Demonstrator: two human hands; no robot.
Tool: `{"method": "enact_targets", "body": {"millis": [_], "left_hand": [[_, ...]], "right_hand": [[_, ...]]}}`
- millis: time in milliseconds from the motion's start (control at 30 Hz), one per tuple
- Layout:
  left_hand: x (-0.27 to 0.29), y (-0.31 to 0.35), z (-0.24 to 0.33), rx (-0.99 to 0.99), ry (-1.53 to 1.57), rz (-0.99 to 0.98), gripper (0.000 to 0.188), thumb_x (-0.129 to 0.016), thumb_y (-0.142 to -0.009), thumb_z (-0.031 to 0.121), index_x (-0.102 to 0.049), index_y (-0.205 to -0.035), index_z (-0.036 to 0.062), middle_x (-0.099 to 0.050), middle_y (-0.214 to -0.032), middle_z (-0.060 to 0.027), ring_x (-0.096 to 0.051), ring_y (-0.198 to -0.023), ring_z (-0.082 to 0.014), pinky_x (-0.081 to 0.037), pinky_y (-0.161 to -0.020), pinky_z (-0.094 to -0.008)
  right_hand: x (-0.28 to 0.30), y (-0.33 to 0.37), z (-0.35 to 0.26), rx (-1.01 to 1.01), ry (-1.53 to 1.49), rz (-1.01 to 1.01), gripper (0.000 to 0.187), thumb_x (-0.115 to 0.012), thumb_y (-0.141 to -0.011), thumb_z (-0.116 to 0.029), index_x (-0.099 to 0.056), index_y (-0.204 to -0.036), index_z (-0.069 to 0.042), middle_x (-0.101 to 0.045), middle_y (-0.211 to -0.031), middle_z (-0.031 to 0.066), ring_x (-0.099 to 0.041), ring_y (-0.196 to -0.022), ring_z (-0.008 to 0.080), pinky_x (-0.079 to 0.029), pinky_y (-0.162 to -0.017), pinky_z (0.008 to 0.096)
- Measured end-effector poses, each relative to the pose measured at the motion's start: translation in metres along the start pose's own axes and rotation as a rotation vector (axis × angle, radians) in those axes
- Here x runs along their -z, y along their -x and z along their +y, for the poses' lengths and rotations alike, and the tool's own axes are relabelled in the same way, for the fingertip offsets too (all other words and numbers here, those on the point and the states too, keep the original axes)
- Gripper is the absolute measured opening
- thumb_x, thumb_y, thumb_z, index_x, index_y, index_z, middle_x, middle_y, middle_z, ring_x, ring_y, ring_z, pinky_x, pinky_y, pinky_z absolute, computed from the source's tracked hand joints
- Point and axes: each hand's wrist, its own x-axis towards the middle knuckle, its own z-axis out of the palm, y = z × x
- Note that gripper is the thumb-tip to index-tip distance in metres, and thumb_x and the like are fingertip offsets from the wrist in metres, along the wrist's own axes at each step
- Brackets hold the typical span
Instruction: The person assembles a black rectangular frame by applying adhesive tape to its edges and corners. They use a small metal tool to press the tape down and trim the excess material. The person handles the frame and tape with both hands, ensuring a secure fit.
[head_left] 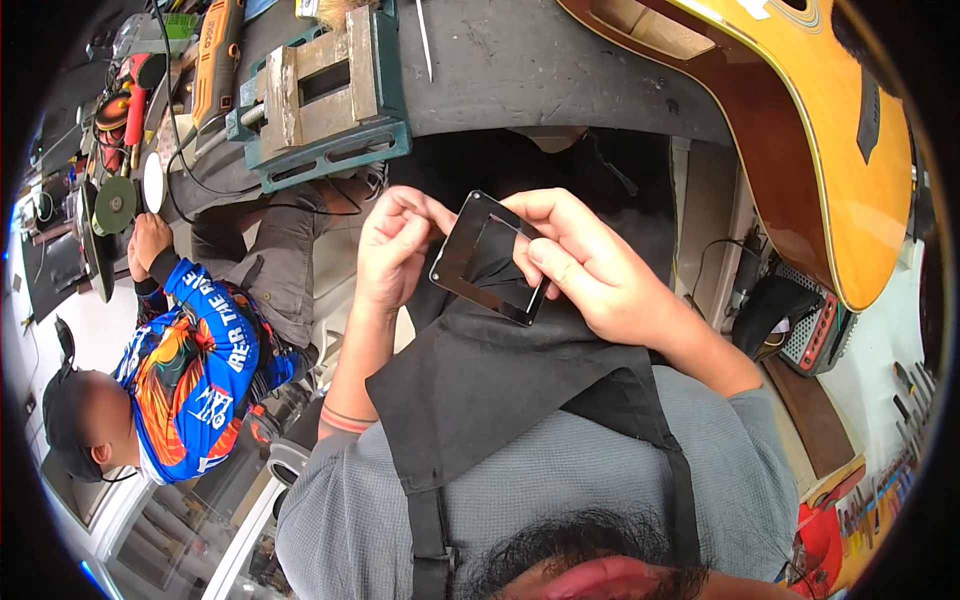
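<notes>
A glossy black rectangular frame with a rectangular opening and small dots at its corners is tilted in front of my apron. My right hand grips its right side, with the thumb and fingers at the edge of the opening. On the other side, my left hand is closed, its thumb and fingers pressed together. Its index fingertip reaches the frame's upper left edge; whether it touches is hard to see. Anything small inside that pinch cannot be made out.
A dark workbench runs ahead, bearing a green vise and an orange power tool. At right, a yellow acoustic guitar body overhangs the bench edge. A co-worker sits at left, hands near a green disc.
</notes>
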Motion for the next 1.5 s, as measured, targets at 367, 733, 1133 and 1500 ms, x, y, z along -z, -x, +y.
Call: {"method": "enact_targets", "body": {"millis": [367, 733, 1133, 1500], "left_hand": [[-0.037, -0.003, 0.003, -0.042, -0.403, -0.207, 0.009, -0.063, -0.110, 0.009, -0.065, -0.114, 0.0009, -0.074, -0.111, -0.0099, -0.073, -0.104, -0.0187, -0.058, -0.093, -0.0346], [-0.061, 0.003, 0.014, -0.131, -0.290, -0.080, 0.017, -0.075, -0.105, 0.009, -0.065, -0.115, 0.0004, -0.074, -0.109, -0.0080, -0.071, -0.100, -0.0139, -0.056, -0.089, -0.0298], [-0.042, -0.003, 0.006, -0.329, -0.595, -0.139, 0.030, -0.083, -0.095, 0.007, -0.068, -0.120, -0.0003, -0.076, -0.113, -0.0130, -0.075, -0.105, -0.0275, -0.058, -0.093, -0.0365], [-0.056, -0.012, 0.011, -0.530, -0.611, -0.201, 0.024, -0.083, -0.090, 0.001, -0.070, -0.110, 0.0009, -0.074, -0.106, -0.0143, -0.073, -0.100, -0.0299, -0.058, -0.090, -0.0399]], "right_hand": [[-0.006, 0.001, 0.020, 0.213, 0.254, 0.117, 0.042, -0.049, -0.111, -0.006, -0.046, -0.152, -0.003, -0.062, -0.133, 0.0156, -0.067, -0.118, 0.0276, -0.052, -0.103, 0.0406], [-0.017, -0.007, 0.002, 0.338, 0.582, 0.066, 0.060, -0.062, -0.099, -0.004, -0.046, -0.157, -0.007, -0.057, -0.109, 0.0159, -0.065, -0.096, 0.0331, -0.054, -0.083, 0.0457], [-0.019, -0.015, 0.008, 0.417, 0.895, 0.111, 0.059, -0.067, -0.099, -0.005, -0.052, -0.154, -0.017, -0.063, -0.107, 0.0112, -0.069, -0.094, 0.0346, -0.058, -0.078, 0.0453], [-0.016, -0.014, 0.027, 0.593, 0.822, 0.169, 0.054, -0.076, -0.093, -0.003, -0.056, -0.142, -0.016, -0.071, -0.105, 0.0123, -0.074, -0.093, 0.0347, -0.061, -0.076, 0.0434]]}}
